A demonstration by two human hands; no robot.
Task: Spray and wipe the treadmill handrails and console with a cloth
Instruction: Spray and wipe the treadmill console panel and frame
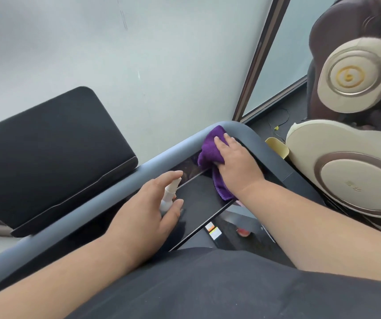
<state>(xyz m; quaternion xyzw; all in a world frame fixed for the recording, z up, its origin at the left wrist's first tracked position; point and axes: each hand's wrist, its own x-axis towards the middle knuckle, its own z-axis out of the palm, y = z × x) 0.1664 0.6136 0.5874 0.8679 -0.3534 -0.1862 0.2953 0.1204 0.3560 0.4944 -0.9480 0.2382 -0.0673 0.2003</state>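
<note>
The right hand (pixel 235 157) lies flat on a purple cloth (pixel 210 150), fingers straight and close together, pressing the nubby microfibre against the rounded far right corner of the grey handrail (pixel 120 178). The cloth is bunched; one fold drapes down over the glossy black console (pixel 201 192) beneath the wrist. The handrail is a smooth, matte, tube-like bar that runs diagonally from lower left, bends at the cloth and comes back along the right side.

The left hand (pixel 152 203) grips a small white spray bottle (pixel 170 194), fingers curled round its slim plastic body and the index finger laid over the nozzle top, held just above the console's left part. A thin metal strip crosses the console between the two hands.

Beyond the rail a black, rounded-corner screen panel (pixel 46 157) tilts up against a pale wall. To the right, close beside the rail, stands a brown and cream massage chair (pixel 355 176) with round padded shells. Little space separates chair and rail; the console surface between the hands is bare.
</note>
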